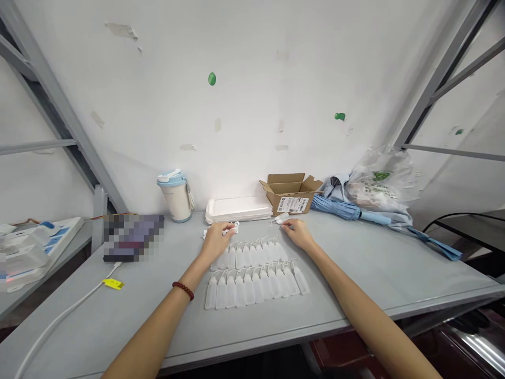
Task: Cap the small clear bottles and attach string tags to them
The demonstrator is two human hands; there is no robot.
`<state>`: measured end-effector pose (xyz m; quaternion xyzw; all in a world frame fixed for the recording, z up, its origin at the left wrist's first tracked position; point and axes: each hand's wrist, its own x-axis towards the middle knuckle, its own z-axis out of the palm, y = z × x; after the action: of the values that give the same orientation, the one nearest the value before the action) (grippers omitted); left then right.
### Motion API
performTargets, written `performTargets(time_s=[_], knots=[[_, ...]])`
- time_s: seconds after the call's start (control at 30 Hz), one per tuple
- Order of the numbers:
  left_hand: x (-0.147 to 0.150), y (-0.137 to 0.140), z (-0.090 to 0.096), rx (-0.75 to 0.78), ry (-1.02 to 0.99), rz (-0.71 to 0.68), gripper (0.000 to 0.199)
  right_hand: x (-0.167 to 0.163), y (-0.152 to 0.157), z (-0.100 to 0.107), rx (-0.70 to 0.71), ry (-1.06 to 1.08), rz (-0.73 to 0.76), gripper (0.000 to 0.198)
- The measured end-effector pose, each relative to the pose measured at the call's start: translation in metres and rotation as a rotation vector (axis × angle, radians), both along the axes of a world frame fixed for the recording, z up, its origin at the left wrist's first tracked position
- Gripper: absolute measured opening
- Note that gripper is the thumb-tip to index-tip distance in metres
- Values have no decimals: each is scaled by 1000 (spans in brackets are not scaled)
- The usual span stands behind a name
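Two rows of small translucent squeeze bottles with thin bent spouts lie on the grey table: a near row (252, 287) and a far row (252, 256). My left hand (218, 241) is over the left end of the far row, fingers closed together at small white plastic pieces (235, 226). What is between those fingertips is hidden. To the right, my right hand (299, 232) has its thumb and fingers pinched at a single squeeze bottle (281, 217) beyond the far row. That bottle's spout points left.
Along the wall stand a cream tumbler (175, 197), a stack of white trays (240, 208) and an open cardboard box (290, 195). A folded blue umbrella (339, 207) and a plastic bag (381, 179) lie right. A white cable (71, 311) crosses the left side.
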<state>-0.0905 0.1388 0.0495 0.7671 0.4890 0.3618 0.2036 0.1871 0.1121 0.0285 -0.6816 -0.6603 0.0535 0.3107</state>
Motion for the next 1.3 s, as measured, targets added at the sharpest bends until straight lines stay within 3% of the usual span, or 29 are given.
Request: performTargets(time_s=[0.17, 0.33, 0.63, 0.8, 0.97, 1.13, 1.3], knots=[[0, -7, 7, -57, -132, 34, 25, -7, -19, 22, -112, 44, 94, 18], [4, -14, 8, -117, -226, -7, 26, -21, -37, 39, -420, 76, 345, 25], [10, -22, 7, -174, -264, -29, 31, -16, -32, 31, -486, -44, 249, 28], [13, -25, 8, -282, -335, -135, 30, -20, -30, 25, -309, -46, 159, 29], [19, -34, 14, -376, -457, -156, 24, -36, -30, 22, -29, 172, 162, 25], [23, -44, 21, -476, -531, -148, 19, -60, -41, 23, 53, 288, 209, 25], [25, -48, 24, -444, -578, -155, 25, -70, -47, 25, 147, 233, 243, 24]])
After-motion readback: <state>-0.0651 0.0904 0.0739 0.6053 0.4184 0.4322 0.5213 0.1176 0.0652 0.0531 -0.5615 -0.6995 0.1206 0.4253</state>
